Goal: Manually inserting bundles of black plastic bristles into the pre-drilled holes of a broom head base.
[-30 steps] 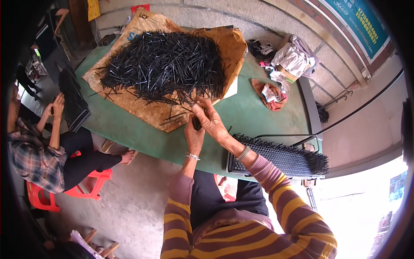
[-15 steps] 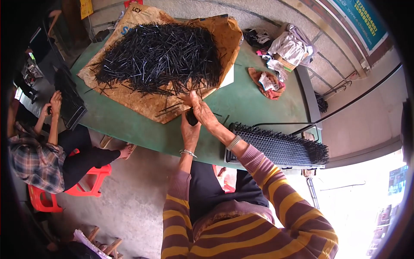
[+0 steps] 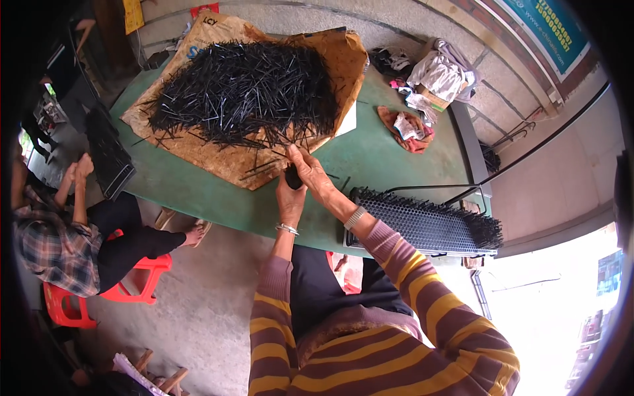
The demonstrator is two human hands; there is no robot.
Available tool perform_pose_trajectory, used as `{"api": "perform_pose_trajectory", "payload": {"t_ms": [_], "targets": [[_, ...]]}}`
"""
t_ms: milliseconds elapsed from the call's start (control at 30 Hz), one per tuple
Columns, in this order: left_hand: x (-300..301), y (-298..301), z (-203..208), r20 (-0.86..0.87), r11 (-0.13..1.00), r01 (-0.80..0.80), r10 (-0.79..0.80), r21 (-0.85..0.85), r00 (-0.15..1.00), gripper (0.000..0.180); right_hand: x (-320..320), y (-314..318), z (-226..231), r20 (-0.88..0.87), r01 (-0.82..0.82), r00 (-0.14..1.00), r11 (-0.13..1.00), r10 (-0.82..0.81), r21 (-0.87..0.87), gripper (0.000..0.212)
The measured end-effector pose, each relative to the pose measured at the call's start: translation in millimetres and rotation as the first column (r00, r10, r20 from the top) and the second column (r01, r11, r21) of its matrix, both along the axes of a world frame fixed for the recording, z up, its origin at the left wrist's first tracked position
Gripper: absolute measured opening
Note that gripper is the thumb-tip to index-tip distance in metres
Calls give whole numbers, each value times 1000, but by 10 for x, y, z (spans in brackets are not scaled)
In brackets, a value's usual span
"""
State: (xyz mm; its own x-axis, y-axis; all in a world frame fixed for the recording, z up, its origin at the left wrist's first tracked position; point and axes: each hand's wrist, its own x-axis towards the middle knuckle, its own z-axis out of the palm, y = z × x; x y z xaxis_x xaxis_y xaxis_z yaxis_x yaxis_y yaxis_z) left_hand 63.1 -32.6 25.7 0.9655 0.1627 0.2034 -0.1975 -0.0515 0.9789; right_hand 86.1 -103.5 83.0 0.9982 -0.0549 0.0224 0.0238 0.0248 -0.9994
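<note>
A big heap of thin black plastic sticks (image 3: 244,92) lies on an opened brown paper sack (image 3: 198,150) on the green table. Just in front of the heap, my left hand (image 3: 289,204) is closed around a dark bundle (image 3: 294,177), seemingly of the same sticks. My right hand (image 3: 313,177) is beside and above it, its fingers bent against the bundle and its thumb pointing toward the heap. Whatever is between the right fingertips is too small to make out. A few loose sticks lie on the sack near both hands.
To my right, a black perforated rack (image 3: 416,221) stuck with many black sticks sits at the green table's (image 3: 396,173) edge. Cloths (image 3: 439,76) and a reddish-brown cloth (image 3: 408,129) lie farther back. At left, another person (image 3: 63,244) sits on a red stool (image 3: 146,280).
My right thumb has tipped slightly left and down, while my left hand keeps the bundle. At left, the other person's hands have shifted a little lower.
</note>
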Motion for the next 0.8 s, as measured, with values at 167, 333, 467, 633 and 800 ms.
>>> {"api": "perform_pose_trajectory", "payload": {"t_ms": [167,333,467,633,800], "targets": [[-101,-59,-21,66,999,-28,30,-18,997,37,-136,-1,9,133,6,991,994,9,-110,50],[-182,18,-177,86,983,24,-8,-181,996,35,-190,47,-63,169,-51,975,890,142,-453,39],[-251,-24,-85,48,993,20,-15,-120,999,34,-257,69,-143,286,109,958,917,6,-384,37],[-293,-46,-179,178,999,-34,33,2,983,31,-279,-76,-197,39,21,999,987,-15,-161,51],[-209,24,-174,-94,835,3,-66,-550,993,22,-688,-185,358,-16,88,996,983,-86,164,67]]}}
